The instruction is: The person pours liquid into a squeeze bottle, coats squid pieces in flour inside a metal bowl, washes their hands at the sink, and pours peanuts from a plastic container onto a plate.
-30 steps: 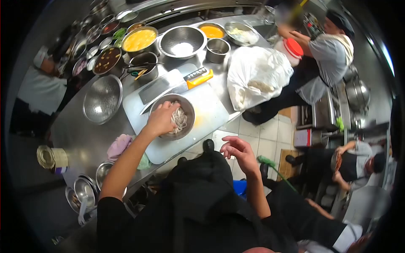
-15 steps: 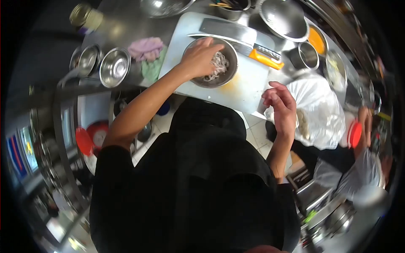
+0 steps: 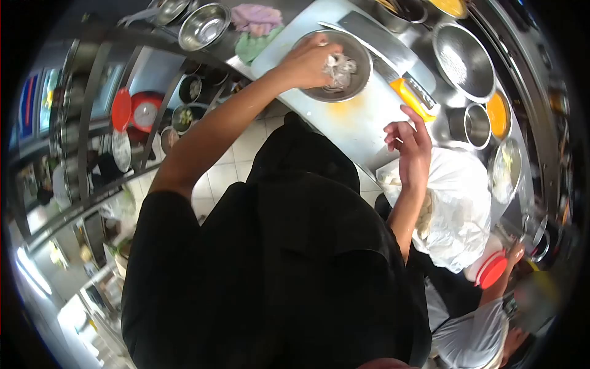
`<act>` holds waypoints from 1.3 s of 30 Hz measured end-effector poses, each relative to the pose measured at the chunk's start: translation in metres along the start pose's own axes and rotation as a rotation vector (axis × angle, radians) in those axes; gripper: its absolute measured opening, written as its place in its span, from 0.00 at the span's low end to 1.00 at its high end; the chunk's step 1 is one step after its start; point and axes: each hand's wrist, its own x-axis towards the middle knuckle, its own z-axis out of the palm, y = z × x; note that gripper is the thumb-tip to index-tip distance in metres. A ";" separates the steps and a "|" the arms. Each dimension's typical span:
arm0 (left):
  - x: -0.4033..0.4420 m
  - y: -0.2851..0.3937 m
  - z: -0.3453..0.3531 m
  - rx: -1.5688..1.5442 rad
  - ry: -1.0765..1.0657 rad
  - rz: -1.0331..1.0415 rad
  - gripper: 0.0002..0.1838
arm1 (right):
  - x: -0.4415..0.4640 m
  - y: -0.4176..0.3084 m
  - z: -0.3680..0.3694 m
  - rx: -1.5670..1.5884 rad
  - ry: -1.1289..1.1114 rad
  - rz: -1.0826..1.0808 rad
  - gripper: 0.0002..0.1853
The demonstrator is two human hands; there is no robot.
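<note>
Left fingers (image 3: 332,49) in bowl (image 3: 364,64), perhaps gripping strips (image 3: 345,71); right fingers (image 3: 418,123) half-curled.

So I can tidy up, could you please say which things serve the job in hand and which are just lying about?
In use: bowl, pale strips under left hand, cutting board.
Apparently lying about: pink cloth, green cloth, metal pot.

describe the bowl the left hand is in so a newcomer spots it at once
Find the white cutting board at the top of the view. On it, beside a broad blade, sits a round metal bowl with the left hand inside. Unlike the other metal bowls nearby, it stands on the board and holds pale strips.
</note>
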 end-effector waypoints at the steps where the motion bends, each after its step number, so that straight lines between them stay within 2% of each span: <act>1: 0.003 -0.001 0.018 0.096 0.101 -0.008 0.29 | 0.009 0.002 0.008 -0.011 0.018 0.084 0.20; 3: 0.021 0.007 0.043 0.280 -0.135 -0.062 0.29 | 0.029 0.024 0.012 -0.043 -0.116 0.078 0.23; 4: 0.016 0.012 0.055 0.142 0.007 -0.101 0.25 | 0.036 0.033 0.017 -0.020 -0.109 0.118 0.24; 5: 0.029 -0.008 0.097 0.043 0.161 0.052 0.19 | 0.044 0.045 0.024 0.007 -0.113 0.169 0.25; 6: 0.040 -0.012 0.120 -0.024 0.166 -0.011 0.11 | 0.057 0.064 0.023 0.075 -0.175 0.218 0.25; 7: 0.045 -0.004 0.123 0.078 0.146 -0.143 0.11 | 0.070 0.079 0.019 0.136 -0.226 0.279 0.24; 8: 0.025 0.021 0.088 -0.034 0.177 -0.229 0.09 | 0.079 0.085 0.021 0.039 -0.269 0.262 0.23; 9: 0.016 0.030 0.065 0.060 0.045 -0.227 0.12 | 0.084 0.088 0.024 -0.059 -0.292 0.230 0.21; 11: 0.009 0.026 0.076 -0.025 0.267 -0.282 0.19 | 0.088 0.089 0.033 -0.065 -0.266 0.215 0.17; 12: 0.004 0.024 0.071 -0.033 0.293 -0.296 0.19 | 0.091 0.091 0.033 -0.088 -0.285 0.210 0.17; 14: -0.009 0.017 0.063 -0.070 0.088 -0.127 0.26 | 0.105 0.110 0.030 -0.319 -0.316 0.108 0.14; 15: -0.012 0.013 0.067 -0.070 0.111 -0.141 0.26 | 0.113 0.121 0.027 -0.398 -0.332 0.069 0.14; 18: -0.028 0.002 0.062 -0.077 0.202 -0.099 0.28 | 0.123 0.124 0.038 -0.316 -0.250 0.059 0.11; 20: -0.059 -0.006 0.045 0.063 0.359 -0.060 0.29 | 0.093 0.100 0.076 -0.341 -0.200 0.076 0.12; 23: -0.108 -0.042 0.027 0.043 0.300 -0.002 0.28 | 0.060 0.068 0.154 -0.446 -0.331 0.160 0.14; 24: -0.133 -0.053 0.015 0.098 0.334 -0.011 0.22 | 0.058 0.075 0.175 -0.491 -0.379 0.140 0.14; 25: -0.154 -0.068 0.008 0.094 0.349 -0.012 0.22 | 0.044 0.074 0.210 -0.337 -0.375 0.243 0.14; 27: -0.196 -0.103 -0.006 -0.137 0.233 -0.192 0.17 | 0.044 0.106 0.251 -0.354 -0.422 0.266 0.13; 28: -0.221 -0.123 -0.017 -0.142 0.243 -0.191 0.17 | 0.028 0.106 0.291 -0.339 -0.429 0.279 0.13; 29: -0.247 -0.142 -0.034 -0.110 0.311 -0.220 0.16 | 0.022 0.112 0.321 -0.278 -0.410 0.359 0.12; 30: -0.274 -0.165 -0.052 -0.076 0.380 -0.249 0.14 | 0.016 0.119 0.356 -0.291 -0.420 0.313 0.13; 31: -0.309 -0.181 -0.085 -0.116 0.377 -0.287 0.14 | 0.009 0.125 0.391 -0.306 -0.426 0.271 0.13; 32: -0.343 -0.188 -0.118 -0.178 0.370 -0.321 0.14 | 0.005 0.126 0.419 -0.327 -0.483 0.321 0.13; 33: -0.375 -0.201 -0.137 -0.259 0.511 -0.360 0.14 | 0.002 0.130 0.446 -0.346 -0.538 0.377 0.13; 34: -0.407 -0.208 -0.168 -0.342 0.599 -0.465 0.16 | 0.006 0.145 0.470 -0.434 -0.650 0.190 0.12; 36: -0.453 -0.236 -0.201 -0.044 0.688 -0.559 0.17 | 0.033 0.183 0.512 -0.512 -0.859 -0.079 0.12; 37: -0.480 -0.239 -0.225 -0.208 0.666 -0.584 0.21 | 0.026 0.180 0.539 -0.476 -0.900 -0.001 0.12; 38: -0.498 -0.252 -0.235 -0.122 0.668 -0.618 0.24 | 0.018 0.176 0.567 -0.443 -0.937 0.079 0.12; 39: -0.505 -0.291 -0.221 -0.252 0.708 -0.596 0.26 | -0.015 0.142 0.617 -0.361 -0.917 0.294 0.12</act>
